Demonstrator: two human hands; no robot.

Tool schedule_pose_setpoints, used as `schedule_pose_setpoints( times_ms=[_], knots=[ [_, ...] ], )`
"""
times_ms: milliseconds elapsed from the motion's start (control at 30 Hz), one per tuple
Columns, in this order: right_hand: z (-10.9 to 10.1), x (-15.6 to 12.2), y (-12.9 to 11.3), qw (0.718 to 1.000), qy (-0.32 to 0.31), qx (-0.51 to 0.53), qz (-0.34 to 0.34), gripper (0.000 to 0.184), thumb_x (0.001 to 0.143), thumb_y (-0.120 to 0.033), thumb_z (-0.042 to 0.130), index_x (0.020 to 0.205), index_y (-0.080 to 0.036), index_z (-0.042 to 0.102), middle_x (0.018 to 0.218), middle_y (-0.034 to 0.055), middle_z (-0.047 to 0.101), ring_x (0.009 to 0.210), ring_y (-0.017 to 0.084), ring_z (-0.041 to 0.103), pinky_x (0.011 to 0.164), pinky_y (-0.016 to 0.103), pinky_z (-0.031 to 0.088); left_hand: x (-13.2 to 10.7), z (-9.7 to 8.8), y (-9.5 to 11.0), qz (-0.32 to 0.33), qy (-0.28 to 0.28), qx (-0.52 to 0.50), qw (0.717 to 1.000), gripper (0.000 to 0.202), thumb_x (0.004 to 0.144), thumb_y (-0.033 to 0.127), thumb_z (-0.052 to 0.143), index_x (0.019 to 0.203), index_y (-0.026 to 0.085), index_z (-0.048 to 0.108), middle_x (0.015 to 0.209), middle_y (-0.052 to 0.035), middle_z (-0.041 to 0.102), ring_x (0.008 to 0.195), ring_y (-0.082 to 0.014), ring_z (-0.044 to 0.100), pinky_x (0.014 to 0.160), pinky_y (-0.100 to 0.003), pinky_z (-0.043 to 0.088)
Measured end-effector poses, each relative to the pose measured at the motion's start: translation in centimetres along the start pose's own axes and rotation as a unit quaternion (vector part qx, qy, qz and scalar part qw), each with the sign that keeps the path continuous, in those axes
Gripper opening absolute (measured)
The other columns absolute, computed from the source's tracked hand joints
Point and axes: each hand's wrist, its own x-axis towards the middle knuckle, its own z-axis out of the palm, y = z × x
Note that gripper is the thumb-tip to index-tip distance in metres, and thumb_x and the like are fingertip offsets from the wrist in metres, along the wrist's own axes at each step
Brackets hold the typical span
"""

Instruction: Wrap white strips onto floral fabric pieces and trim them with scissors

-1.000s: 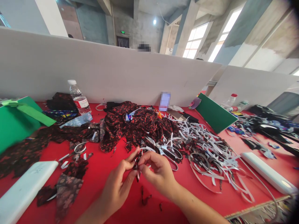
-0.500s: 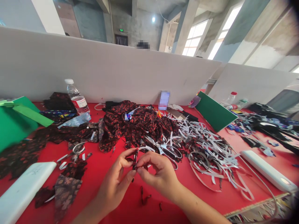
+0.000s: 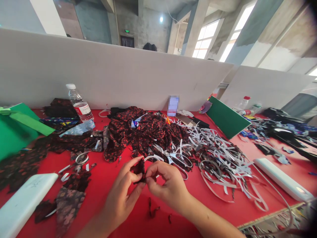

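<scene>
My left hand (image 3: 127,183) pinches a small piece of dark floral fabric (image 3: 140,170) between thumb and fingers, above the table's middle front. Beside it, my right hand (image 3: 165,180) is closed, thumb and forefinger pressed together at the fabric's right edge. Whatever its fingertips hold is too small to make out. Just beyond my right hand lie white-handled scissors (image 3: 177,158). Thin dark fabric scraps (image 3: 152,210) rest on the red table (image 3: 133,219) below my hands. A heap of dark red-flowered fabric (image 3: 138,135) lies behind them.
White strips (image 3: 223,158) are piled to the right. A white oblong device (image 3: 279,177) lies at the right, another (image 3: 29,191) at the left. A water bottle (image 3: 80,105) and a phone (image 3: 173,106) stand before the grey partition (image 3: 111,76). Green boards (image 3: 226,117) flank the workplace.
The fabric piece in my left hand has turned and shows a wider, more opened side. My right fingertips have shifted slightly along its edge. The view has moved a little.
</scene>
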Motion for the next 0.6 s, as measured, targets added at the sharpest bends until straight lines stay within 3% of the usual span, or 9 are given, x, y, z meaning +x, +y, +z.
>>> schedule_pose_setpoints(
  times_ms=[300,600],
  knots=[
    [0.33,-0.05,0.58,0.996,-0.016,0.08,0.028,0.013,0.069,-0.009,0.054,0.078,-0.017,0.059,0.071,0.0008,0.062,0.063,0.012,0.059,0.062,0.022,0.048,0.38,-0.37,0.27,0.045,0.026,0.061,0.997,0.013,0.086,0.01,0.05,0.094,0.02,0.047,0.135,-0.0132,0.042,0.127,-0.0215,0.042,0.099,-0.037,0.042],
    [0.22,-0.21,0.6,0.997,-0.021,0.076,0.025,0.014,0.069,-0.008,0.054,0.079,-0.017,0.059,0.071,0.0005,0.063,0.065,0.012,0.06,0.064,0.021,0.049,0.55,-0.68,0.55,0.074,0.023,0.086,0.993,0.014,0.086,0.008,0.049,0.094,0.019,0.047,0.136,-0.0136,0.04,0.127,-0.0206,0.041,0.1,-0.034,0.041]
  ],
)
